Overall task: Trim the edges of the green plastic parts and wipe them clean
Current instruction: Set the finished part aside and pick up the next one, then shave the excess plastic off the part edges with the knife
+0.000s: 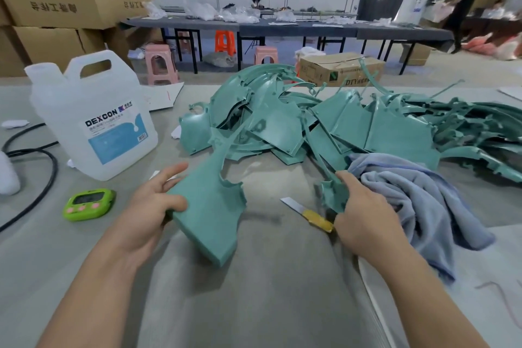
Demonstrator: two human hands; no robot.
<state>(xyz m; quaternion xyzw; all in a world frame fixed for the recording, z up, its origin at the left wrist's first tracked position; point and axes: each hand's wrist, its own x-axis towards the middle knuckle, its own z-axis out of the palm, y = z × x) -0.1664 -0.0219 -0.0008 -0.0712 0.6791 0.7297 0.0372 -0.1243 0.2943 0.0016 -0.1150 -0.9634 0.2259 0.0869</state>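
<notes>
My left hand (154, 203) grips a green panel (209, 206); my right hand (364, 213) pinches a green strip (333, 195), hiding the knife (308, 213) handle's end.

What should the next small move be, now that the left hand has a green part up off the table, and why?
Probably let go of the narrow green strip in the right hand and take the knife whose yellow handle runs under that hand. The left hand already holds a green part with ragged edge tabs, so trimming looks due before the cloth.
</notes>
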